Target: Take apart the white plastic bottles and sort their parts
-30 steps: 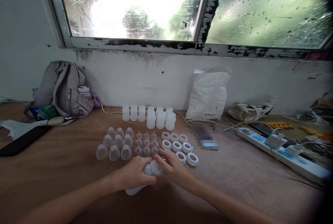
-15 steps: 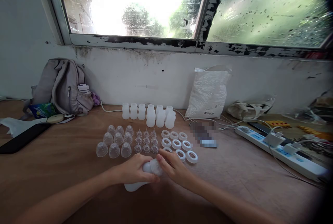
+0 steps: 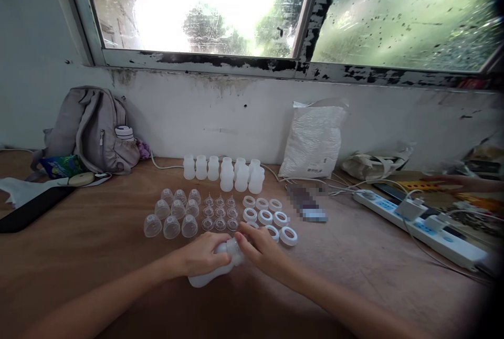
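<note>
Bottle (image 3: 205, 278) slants just above or on the near part of the table (image 3: 354, 281), base toward the lower left, neck toward the upper right, between the two hands. Left hand (image 3: 202, 255) is wrapped round its upper body, thumb on the near side; that hold looks firm, and the body is best kept from rolling without being squeezed, since such pale plastic would probably give. Right hand (image 3: 263, 249) has its fingers bent over the pale collar (image 3: 233, 246) at the neck; whether they pinch it tightly or only rest there I cannot tell (the fingers and the back of the hand hide the far side). If the collar is being turned, a sensible way is to keep it square to the neck, turn lightly at first, and stop at any stiffness, as a tilted thread would bind.

Just beyond the hands sit clear teats (image 3: 207, 223), with domed caps (image 3: 171, 228) to their left and white rings (image 3: 265, 217) to their right; elbows and wrists should stay low and clear of them. Upright bottles (image 3: 241, 180) stand farther back near the wall. At the far right, another person's hand (image 3: 452, 183) reaches past the power strip (image 3: 421, 228).
</note>
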`<state>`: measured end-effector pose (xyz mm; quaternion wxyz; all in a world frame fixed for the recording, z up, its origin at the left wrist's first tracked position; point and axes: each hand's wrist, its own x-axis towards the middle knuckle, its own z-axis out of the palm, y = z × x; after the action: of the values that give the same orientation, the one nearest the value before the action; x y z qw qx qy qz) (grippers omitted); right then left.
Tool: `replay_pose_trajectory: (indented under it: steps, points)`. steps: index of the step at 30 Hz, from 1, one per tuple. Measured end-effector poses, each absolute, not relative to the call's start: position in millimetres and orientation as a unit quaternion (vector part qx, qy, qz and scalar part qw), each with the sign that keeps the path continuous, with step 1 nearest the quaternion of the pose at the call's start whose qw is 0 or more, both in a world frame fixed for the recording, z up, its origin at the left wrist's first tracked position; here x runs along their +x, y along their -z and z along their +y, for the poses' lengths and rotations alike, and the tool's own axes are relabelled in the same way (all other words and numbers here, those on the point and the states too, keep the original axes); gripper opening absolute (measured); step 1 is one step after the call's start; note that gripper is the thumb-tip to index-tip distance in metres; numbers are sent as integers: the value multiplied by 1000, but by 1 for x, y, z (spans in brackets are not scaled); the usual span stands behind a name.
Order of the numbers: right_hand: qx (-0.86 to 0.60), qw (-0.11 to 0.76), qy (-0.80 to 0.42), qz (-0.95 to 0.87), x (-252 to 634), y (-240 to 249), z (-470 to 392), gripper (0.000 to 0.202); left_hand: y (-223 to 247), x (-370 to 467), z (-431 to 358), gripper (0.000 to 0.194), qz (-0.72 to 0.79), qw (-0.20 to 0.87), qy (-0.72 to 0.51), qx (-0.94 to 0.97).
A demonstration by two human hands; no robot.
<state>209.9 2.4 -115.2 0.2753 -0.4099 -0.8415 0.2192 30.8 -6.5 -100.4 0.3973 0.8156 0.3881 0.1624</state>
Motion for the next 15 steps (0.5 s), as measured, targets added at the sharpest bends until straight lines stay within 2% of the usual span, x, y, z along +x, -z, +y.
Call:
replay_pose_trajectory:
  steps: [7,15]
  points:
    - [-445,269,-196,-832,204,111,-9,18,95,34,-12,19,419,369,-146,817]
    - [-366,270,-196,-869,211,105,-12,21,83,34,-23,27,405,369,-166,820]
